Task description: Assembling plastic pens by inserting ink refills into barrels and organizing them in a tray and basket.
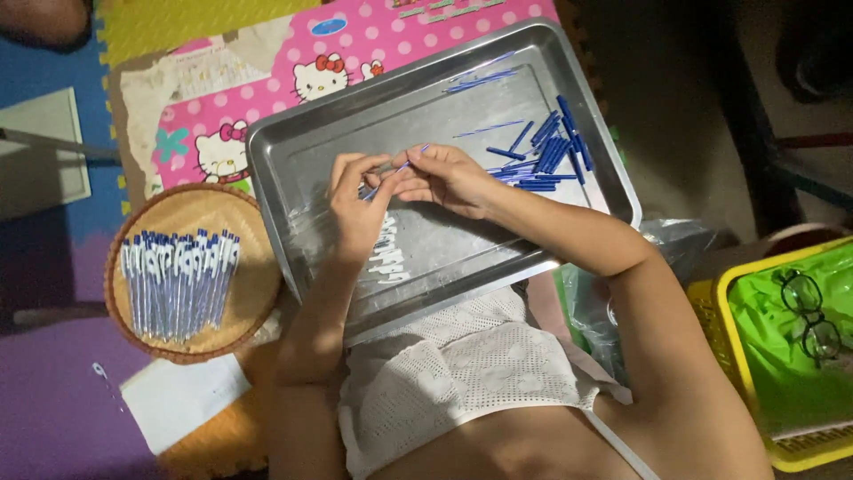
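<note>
A large metal tray (302, 142) rests across my lap. Over its middle, my left hand (355, 209) and my right hand (444, 178) pinch the two ends of one thin blue pen refill (400, 167) and a pen part. A heap of blue pen caps and refills (546, 156) lies in the tray's right half. Several clear pen barrels (389, 253) lie in a row under my left wrist. A round woven basket (133, 316) to the left holds several assembled blue-and-white pens (178, 284).
A pink cartoon foam mat (355, 44) lies under the tray. At right stands a yellow crate (724, 356) with a green bag and a pair of glasses (813, 311). A clear plastic bag (675, 236) sits beside my right arm. White paper (182, 400) lies below the basket.
</note>
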